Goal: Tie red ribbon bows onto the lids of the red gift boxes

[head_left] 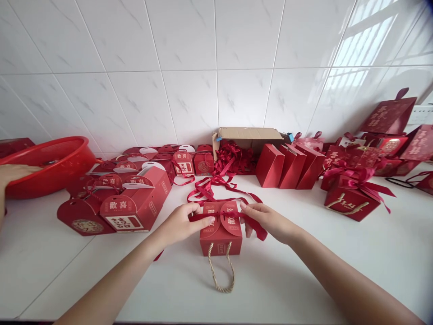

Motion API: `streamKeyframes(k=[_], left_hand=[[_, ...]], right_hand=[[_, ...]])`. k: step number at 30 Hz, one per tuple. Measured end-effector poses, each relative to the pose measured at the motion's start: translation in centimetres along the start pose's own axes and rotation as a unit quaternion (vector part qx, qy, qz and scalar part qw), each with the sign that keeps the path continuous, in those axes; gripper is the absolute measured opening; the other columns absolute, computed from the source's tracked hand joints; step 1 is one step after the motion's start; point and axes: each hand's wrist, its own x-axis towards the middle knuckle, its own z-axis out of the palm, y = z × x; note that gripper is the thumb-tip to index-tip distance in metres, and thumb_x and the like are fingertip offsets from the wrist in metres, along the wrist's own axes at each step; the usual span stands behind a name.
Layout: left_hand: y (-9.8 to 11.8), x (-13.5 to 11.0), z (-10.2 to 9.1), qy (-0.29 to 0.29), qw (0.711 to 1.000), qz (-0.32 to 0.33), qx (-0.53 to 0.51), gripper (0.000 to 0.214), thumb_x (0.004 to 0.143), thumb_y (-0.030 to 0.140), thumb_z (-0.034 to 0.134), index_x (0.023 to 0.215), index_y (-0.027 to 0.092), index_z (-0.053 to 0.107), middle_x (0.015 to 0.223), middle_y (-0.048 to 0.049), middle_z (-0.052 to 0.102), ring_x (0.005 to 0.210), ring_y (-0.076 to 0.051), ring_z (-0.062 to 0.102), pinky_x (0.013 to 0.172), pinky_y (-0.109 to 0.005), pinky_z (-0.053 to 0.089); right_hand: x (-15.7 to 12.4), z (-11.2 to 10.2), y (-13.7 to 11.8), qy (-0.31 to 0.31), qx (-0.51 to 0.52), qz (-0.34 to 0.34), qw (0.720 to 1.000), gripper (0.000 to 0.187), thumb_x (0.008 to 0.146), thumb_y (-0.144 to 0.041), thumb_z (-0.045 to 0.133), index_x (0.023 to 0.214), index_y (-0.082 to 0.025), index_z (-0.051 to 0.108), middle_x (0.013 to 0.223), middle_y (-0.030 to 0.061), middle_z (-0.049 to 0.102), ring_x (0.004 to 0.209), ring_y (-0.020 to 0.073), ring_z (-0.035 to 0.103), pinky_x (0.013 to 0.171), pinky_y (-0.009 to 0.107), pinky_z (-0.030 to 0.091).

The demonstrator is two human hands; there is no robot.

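The left fingers (204, 221) are pinched closed on a red ribbon (198, 217), and the right fingers (248, 208) are closed on the same ribbon at its other side. The left hand (181, 224) and right hand (270, 222) hold it stretched across the top of a small red box (220, 239), over the two rounded flaps. One end of the ribbon hangs below the right hand, and more of it lies in loops on the worktop (304, 271) just behind the box.

The box stands upright between the hands, near the front middle of the worktop. Its rope handle (221, 273) lies flat in front of it, toward the person.

To the left lies a cluster of red boxes (135, 203), some on their sides. Further left, another person's hand (13, 174) rests on the rim of a red basin (57, 164).

Behind, against the tiled wall (216, 67), an open carton (250, 134) lies on its side with ribbons spilling out. Three red bags (291, 166) lean beside it. To the right stands a box tied with a bow (352, 198), with more red packaging behind it.
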Motion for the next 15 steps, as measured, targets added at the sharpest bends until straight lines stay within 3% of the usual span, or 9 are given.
streamKeyframes(k=[4, 10, 15], left_hand=[[0.0, 0.0, 0.0, 0.005, 0.999, 0.003, 0.043, 0.041, 0.069, 0.057, 0.064, 0.069, 0.019, 0.047, 0.073, 0.0021, 0.051, 0.071, -0.016, 0.049, 0.062, -0.025, 0.039], [0.6, 0.0, -0.2, 0.003, 0.998, -0.003, 0.061, 0.044, 0.068, 0.059, 0.064, 0.070, 0.019, 0.045, 0.073, 0.0027, 0.048, 0.068, -0.015, 0.047, 0.059, -0.025, 0.035], [1.2, -0.2, -0.2, 0.018, 0.999, 0.000, 0.050, 0.041, 0.067, 0.057, 0.066, 0.076, 0.019, 0.054, 0.079, 0.0004, 0.056, 0.074, -0.018, 0.052, 0.063, -0.027, 0.039]], right_hand=[[0.3, -0.2, 0.4, -0.047, 0.113, -0.039, 0.992, 0.042, 0.081, -0.054, 0.061, 0.073, -0.013, 0.057, 0.072, 0.0044, 0.062, 0.068, 0.0127, 0.059, 0.067, 0.025, 0.046], [0.2, 0.0, 0.1, -0.060, 0.134, -0.011, 0.989, 0.039, 0.075, -0.045, 0.072, 0.064, -0.015, 0.049, 0.063, -0.0015, 0.052, 0.063, 0.0100, 0.054, 0.060, 0.022, 0.040], [0.2, -0.1, 0.3, -0.083, 0.099, -0.041, 0.991, 0.038, 0.078, -0.046, 0.068, 0.061, -0.014, 0.056, 0.062, 0.0005, 0.053, 0.062, 0.0106, 0.049, 0.066, 0.025, 0.040]])
